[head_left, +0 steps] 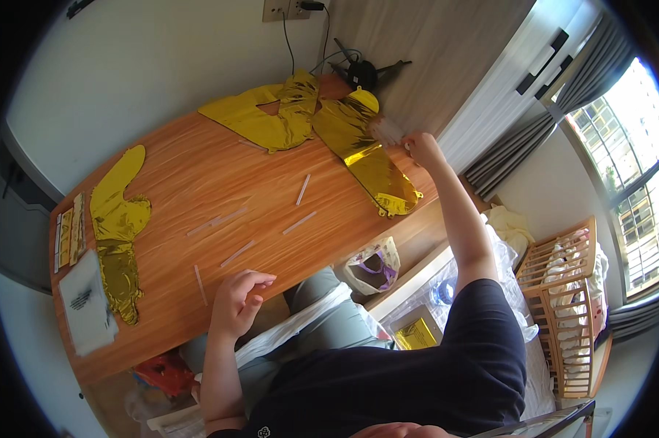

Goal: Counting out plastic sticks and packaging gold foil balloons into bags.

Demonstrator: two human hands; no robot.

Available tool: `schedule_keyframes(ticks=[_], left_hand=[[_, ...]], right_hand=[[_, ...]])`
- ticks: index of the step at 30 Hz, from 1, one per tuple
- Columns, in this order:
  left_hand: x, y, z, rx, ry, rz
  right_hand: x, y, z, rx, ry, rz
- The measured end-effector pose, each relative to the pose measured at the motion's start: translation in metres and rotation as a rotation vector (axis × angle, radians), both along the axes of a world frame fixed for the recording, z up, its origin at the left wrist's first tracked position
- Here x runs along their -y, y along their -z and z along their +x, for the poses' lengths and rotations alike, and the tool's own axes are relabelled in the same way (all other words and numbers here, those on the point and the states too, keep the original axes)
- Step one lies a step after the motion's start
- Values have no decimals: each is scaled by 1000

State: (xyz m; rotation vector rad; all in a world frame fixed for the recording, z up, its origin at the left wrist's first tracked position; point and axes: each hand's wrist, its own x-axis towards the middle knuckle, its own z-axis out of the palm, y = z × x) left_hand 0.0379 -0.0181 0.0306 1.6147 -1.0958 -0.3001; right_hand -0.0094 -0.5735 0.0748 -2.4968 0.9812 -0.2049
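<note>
My right hand [422,150] reaches to the table's far right, its fingers pinched at the edge of a blurred clear plastic bag [386,132]. Beside it lies a flat gold foil balloon [362,150], long and uninflated. Another flat gold foil balloon [285,117] touches it at the back, and a third, curved foil balloon [117,219] lies at the left. My left hand [240,301] is at the table's near edge, palm side turned in, thumb apart and nothing held. Several thin pale straws, one of them a straw [238,253] near that hand, are scattered across the wooden table [176,190].
A black router [361,74] with cables stands at the back corner. White plastic packaging [88,303] and a strip of gold items [71,232] lie at the left edge. Below the table are a fabric bag [373,264] and an open drawer [417,288]. A wooden crib [563,306] stands right.
</note>
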Motion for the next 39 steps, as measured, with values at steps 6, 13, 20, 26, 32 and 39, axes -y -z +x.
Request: schedule_keyframes(ticks=[6,13,20,26,32,39], left_hand=[[-1,-2,0,4,-4,1],[3,0,1,5,4,-17],[1,1,2,20,5,-17],[-1,-2,0,39,8,11],[1,-1,0,37,9,-1],[1,-2,1,37,1,18]], right_hand=[[-4,2,5,-193,-196,-413],[17,21,6,-122,-263,-474],[-46,14,-16,48,-284,-370],[-125,29,-28,-28,-296,-340],[-128,48,-21,23,-304,-393],[-130,45,-5,21,-246,-386]])
